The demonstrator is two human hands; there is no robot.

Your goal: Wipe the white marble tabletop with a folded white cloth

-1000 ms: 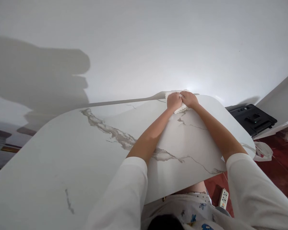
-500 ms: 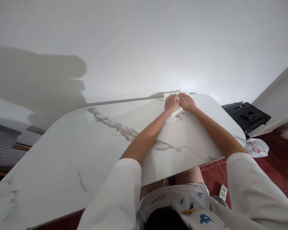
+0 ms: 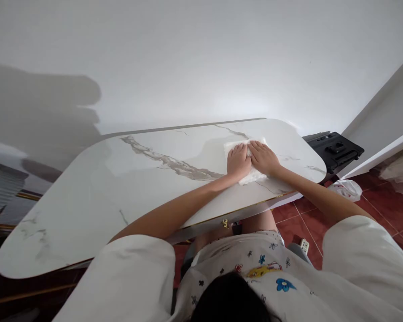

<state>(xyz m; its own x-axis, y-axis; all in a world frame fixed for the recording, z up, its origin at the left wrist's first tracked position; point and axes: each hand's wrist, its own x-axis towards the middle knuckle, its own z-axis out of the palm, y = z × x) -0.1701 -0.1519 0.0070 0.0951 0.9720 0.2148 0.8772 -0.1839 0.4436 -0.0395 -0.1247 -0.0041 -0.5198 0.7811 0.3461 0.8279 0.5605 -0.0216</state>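
A white cloth point(image 3: 247, 180) lies spread on the right part of a white, marble-patterned tabletop point(image 3: 90, 192). My left hand point(image 3: 239, 162) presses down on the cloth's left side, its fingers together and slightly bent. Beside it, my right hand point(image 3: 264, 158) bears on the right side of the cloth, fingers pointing away from me and to the left. The two hands touch or nearly touch at the thumbs and fingertips. Much of the cloth is hidden beneath them.
Behind the table rises a white wall point(image 3: 188, 58). To the right are a black case point(image 3: 336, 150) and a white plastic bag point(image 3: 347, 190) on the red tiled floor point(image 3: 378, 212). A power strip point(image 3: 304, 246) lies near my legs. A small gold knob point(image 3: 225, 223) sits under the table's front edge.
Both hands and the cloth have come back from the table's far edge toward me, and my elbows are bent wider. The camera view has shifted too, showing more of the table's front edge.
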